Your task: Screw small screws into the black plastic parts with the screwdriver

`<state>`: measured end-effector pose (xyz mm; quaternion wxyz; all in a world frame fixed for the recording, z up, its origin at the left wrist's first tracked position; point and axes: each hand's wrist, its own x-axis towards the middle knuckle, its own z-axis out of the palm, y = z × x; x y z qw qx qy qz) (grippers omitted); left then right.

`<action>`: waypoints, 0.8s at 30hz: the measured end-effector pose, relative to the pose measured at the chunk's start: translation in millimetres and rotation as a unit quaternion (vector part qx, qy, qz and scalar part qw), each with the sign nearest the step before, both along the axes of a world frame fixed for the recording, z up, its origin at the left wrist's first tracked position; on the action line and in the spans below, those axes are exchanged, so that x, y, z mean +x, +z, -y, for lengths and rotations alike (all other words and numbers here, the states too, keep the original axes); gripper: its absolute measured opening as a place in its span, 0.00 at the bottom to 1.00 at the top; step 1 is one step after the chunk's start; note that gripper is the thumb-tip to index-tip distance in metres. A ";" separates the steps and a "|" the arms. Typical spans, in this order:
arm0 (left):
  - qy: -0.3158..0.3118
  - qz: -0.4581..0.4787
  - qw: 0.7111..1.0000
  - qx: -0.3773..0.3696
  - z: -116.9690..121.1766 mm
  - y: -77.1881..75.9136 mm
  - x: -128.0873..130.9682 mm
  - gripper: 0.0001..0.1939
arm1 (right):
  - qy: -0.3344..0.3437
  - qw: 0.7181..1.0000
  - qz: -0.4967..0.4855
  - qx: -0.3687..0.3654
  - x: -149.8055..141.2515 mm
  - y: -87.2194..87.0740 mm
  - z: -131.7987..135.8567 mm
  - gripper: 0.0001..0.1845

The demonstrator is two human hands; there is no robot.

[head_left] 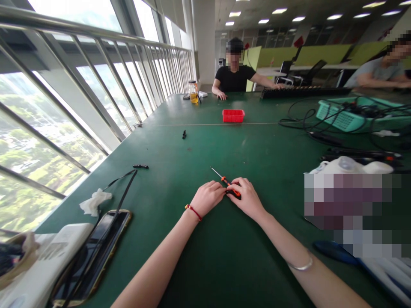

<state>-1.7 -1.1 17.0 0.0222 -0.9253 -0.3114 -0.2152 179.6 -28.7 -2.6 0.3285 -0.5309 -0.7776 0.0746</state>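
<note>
A screwdriver (224,179) with an orange and black handle lies between my hands, its thin metal shaft pointing away to the upper left. The fingers of my right hand (248,197) are closed around the handle and cover part of it. My left hand (208,196) has its fingers bent and pressed together, the fingertips meeting the black end by the right thumb. Whatever the left fingers pinch is hidden. Both hands are low over the green table (205,149).
A red bin (233,116) stands ahead, with a small black part (184,134) left of it. Left are a phone (109,231), black strap and crumpled tissue (95,201). A teal basket (340,117) with cables sits right. Across the table, a person in black sits.
</note>
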 end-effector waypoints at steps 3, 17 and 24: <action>0.021 0.065 0.996 -0.050 0.0 -1.1 -0.8 0.08 | -0.007 1.000 -0.018 0.003 -0.1 0.9 0.5 0.05; 0.012 0.114 0.992 -0.043 -2.2 -7.5 -3.4 0.09 | -0.008 0.999 -0.035 0.019 -2.2 2.3 4.3 0.02; 0.022 0.118 0.991 -0.062 -1.9 -7.2 -2.6 0.07 | -0.013 0.999 -0.031 0.018 -2.3 2.4 4.8 0.03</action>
